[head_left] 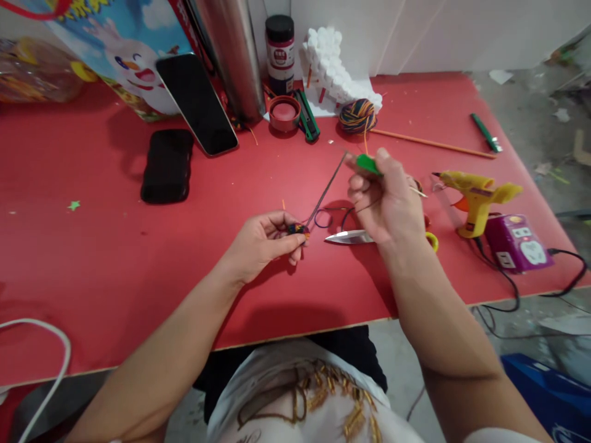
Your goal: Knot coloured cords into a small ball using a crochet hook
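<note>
My left hand (265,243) pinches a small piece of multicoloured yarn work (298,230) between thumb and fingers, above the red table. My right hand (385,194), raised to the right of it, is closed round a tool with a bright green handle (368,163), perhaps a crochet hook. Its working end cannot be made out. A dark strand of yarn (327,189) runs taut from the yarn work up to my right fingertips. Beneath my right hand lie scissors (348,237), partly covered by it. Loose loops of yarn (323,218) rest beside the blades.
Behind my hands are a multicoloured yarn ball (357,115), a green utility knife (306,117), a red lid (284,115) and a dark jar (280,55). Rightward stand a yellow glue gun (480,197) and a purple box (521,242) with cables. Two phones (198,104) are left.
</note>
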The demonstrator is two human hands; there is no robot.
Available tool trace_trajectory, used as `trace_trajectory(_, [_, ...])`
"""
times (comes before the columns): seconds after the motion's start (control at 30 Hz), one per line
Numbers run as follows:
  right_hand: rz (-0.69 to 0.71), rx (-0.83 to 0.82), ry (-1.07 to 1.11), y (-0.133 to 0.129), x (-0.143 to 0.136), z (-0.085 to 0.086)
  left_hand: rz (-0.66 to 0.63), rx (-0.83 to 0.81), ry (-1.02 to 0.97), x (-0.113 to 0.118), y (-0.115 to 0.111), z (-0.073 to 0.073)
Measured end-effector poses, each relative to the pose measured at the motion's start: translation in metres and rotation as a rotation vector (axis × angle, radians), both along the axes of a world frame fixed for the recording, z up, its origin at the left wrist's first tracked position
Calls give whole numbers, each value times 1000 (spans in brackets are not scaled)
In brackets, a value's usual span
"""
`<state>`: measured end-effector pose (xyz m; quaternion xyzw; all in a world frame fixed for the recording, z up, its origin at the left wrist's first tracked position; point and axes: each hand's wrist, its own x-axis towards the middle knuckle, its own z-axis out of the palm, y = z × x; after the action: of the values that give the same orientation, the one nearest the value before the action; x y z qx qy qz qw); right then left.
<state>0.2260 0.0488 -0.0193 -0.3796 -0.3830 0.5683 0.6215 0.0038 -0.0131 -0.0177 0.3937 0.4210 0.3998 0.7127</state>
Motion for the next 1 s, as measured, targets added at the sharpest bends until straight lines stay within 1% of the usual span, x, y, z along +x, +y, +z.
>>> trace_trajectory(0.07, [-47,45,1,12,27,-1,-17,-7,-2,-2,0,-2])
trace_trajectory(0.1, [-119,88,14,17,42,-1,-20,-6,-5,-4,1,-3])
trace_trajectory(0.13, [-149,115,13,22,56,1,-15,-6,-14,-5,1,-3])
trace_trajectory(0.17, [-210,144,28,25,69,3,-8,-10,-25,-6,2,-4])
trace_trajectory(0.2, [-322,167,62,27,79,7,2,-21,-40,-7,3,-3])
trace_trajectory(0.27, [-583,211,138,25,85,18,23,-66,-79,-6,4,-1])
trace_trajectory(0.3, [-632,271,113,21,81,24,34,-94,-101,-6,4,0])
trace_trajectory(0.33, [-669,371,52,15,73,29,44,-119,-121,-5,5,2])
trace_trajectory(0.37, [-585,438,-36,7,61,33,53,-139,-138,-4,5,3])
trace_trajectory(0.4, [-459,468,-137,0,47,35,59,-155,-152,-4,6,5])
trace_trajectory(0.43, [-289,448,-242,-8,33,35,65,-167,-163,-4,6,6])
trace_trajectory(0.47, [-156,454,-320,-15,19,33,71,-175,-172,-4,6,6])
trace_trajectory(0.5, [79,450,-421,-20,8,28,74,-181,-179,-4,6,6])
trace_trajectory(0.53, [269,475,-481,-24,0,23,69,-184,-184,-5,6,6])
trace_trajectory(0.57, [402,465,-585,-26,-6,17,57,-184,-187,-6,6,5])
trace_trajectory(0.63, [553,528,-689,-26,-11,5,8,-172,-195,-8,5,4])
trace_trajectory(0.67, [593,566,-732,-24,-12,0,-28,-165,-200,-9,4,4])
trace_trajectory(0.73, [616,661,-804,-19,-10,-6,-85,-160,-208,-9,3,5])
trace_trajectory(0.83, [547,756,-855,-12,-7,-7,-133,-181,-164,-7,0,6])
trace_trajectory(0.93, [459,747,-789,-8,-1,-2,-175,-174,-87,-6,-1,7])
trace_trajectory(1.0, [451,723,-722,-8,3,2,-196,-157,-67,-6,-1,7])
